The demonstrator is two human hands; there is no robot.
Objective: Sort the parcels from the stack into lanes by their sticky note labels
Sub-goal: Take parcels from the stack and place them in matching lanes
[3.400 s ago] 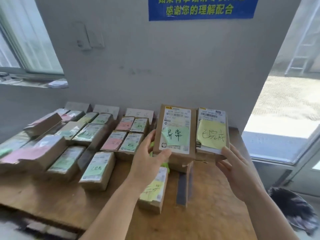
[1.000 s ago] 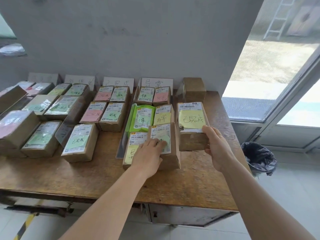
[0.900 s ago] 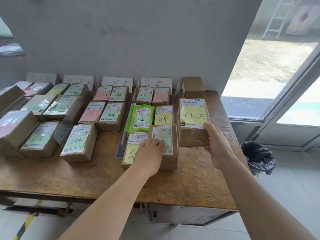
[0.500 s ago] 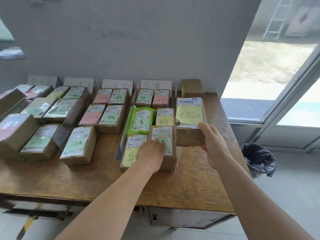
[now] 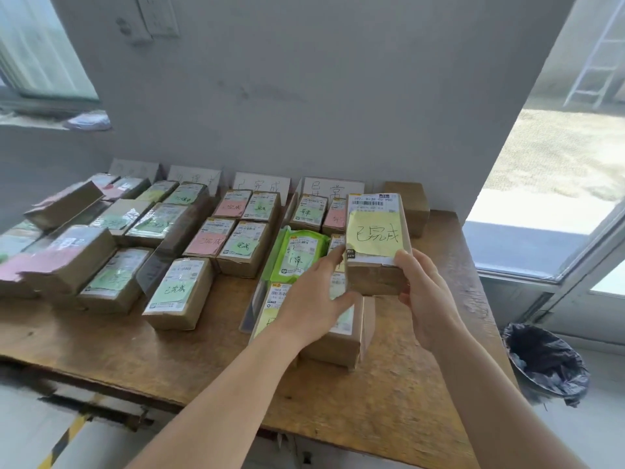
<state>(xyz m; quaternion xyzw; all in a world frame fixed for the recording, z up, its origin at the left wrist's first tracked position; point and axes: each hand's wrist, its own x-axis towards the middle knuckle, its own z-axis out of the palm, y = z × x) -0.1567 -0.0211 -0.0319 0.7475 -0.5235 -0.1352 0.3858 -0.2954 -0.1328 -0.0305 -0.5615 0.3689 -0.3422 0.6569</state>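
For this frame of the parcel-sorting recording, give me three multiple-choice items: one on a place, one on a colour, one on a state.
1. Where is the green plastic mailer?
A. left of the held parcel
B. in the bin bag
C. on the windowsill

2. What colour is the sticky note on the held parcel?
A. pink
B. yellow
C. blue

3. What is the right hand doing?
A. hanging idle
B. pressing flat on the table
C. gripping the parcel

Answers:
1. A, it lies on the table in the lane beside the raised parcel.
2. B, the note with handwriting is yellow.
3. C, its thumb and fingers wrap the parcel's near end, held above the table, while the left hand reaches to the parcel's left side.
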